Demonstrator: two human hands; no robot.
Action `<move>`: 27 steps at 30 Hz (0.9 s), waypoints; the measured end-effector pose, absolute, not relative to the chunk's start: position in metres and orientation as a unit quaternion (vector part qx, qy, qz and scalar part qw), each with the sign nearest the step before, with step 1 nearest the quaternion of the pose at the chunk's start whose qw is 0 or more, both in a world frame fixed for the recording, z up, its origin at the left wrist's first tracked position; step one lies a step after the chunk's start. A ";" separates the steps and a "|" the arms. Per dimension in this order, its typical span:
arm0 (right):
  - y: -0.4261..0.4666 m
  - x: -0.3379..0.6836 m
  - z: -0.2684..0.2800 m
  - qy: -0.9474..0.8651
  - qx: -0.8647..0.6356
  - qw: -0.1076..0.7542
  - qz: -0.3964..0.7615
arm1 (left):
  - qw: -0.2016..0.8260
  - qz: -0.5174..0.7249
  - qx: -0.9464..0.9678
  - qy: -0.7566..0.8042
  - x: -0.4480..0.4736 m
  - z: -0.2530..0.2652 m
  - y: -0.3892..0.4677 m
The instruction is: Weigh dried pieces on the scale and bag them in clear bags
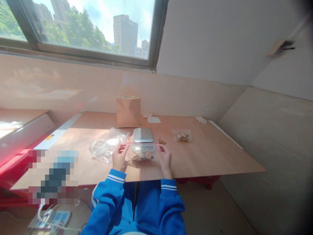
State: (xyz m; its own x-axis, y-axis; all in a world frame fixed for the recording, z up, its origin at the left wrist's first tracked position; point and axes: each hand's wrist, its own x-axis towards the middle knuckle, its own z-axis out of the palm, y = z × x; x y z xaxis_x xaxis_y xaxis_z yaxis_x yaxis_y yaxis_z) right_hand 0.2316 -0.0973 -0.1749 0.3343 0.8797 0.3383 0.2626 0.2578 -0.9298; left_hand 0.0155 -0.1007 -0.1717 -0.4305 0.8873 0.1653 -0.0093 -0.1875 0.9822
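Note:
Between my two hands a clear zip bag [143,156] is held up by its top corners, with several pale brown dried slices at its bottom. My left hand [119,157] pinches the left corner, and my right hand [164,156] pinches the right one. Just behind the bag lies a flat scale [143,134] with a silver top, its front edge seen through the plastic. One loose brown slice [162,141] rests on the table right of the scale. Farther right, a second zip bag [181,135] holds similar slices.
A brown paper bag [128,112] stands upright at the back of the wooden table [207,156]. Crumpled clear plastic bags [107,145] lie left of the scale. A white paper [154,120] and scraps [201,119] lie along the back. A blurred-out patch [55,176] covers the left front.

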 end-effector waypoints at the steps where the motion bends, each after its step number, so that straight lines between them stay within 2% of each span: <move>1: -0.097 0.230 -0.176 -0.517 -0.548 0.605 0.258 | 0.339 0.654 0.406 0.541 0.015 -0.173 -0.100; 8: -0.093 0.220 -0.182 -0.512 -0.496 0.620 0.327 | 0.376 0.621 0.447 0.523 0.015 -0.181 -0.099; 20: -0.093 0.218 -0.183 -0.489 -0.526 0.625 0.307 | 0.349 0.627 0.439 0.540 0.019 -0.169 -0.103; 27: -0.089 0.211 -0.190 -0.475 -0.487 0.633 0.370 | 0.377 0.637 0.423 0.522 0.022 -0.177 -0.101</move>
State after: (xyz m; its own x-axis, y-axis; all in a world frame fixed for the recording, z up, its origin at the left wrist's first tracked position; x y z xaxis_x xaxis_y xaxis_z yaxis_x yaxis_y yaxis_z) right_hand 0.2110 -0.0892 -0.1898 0.2753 0.9308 0.2404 -0.0057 0.2516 -0.9678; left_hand 0.0217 -0.1011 -0.1767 -0.3568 0.9228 0.1455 -0.0384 -0.1701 0.9847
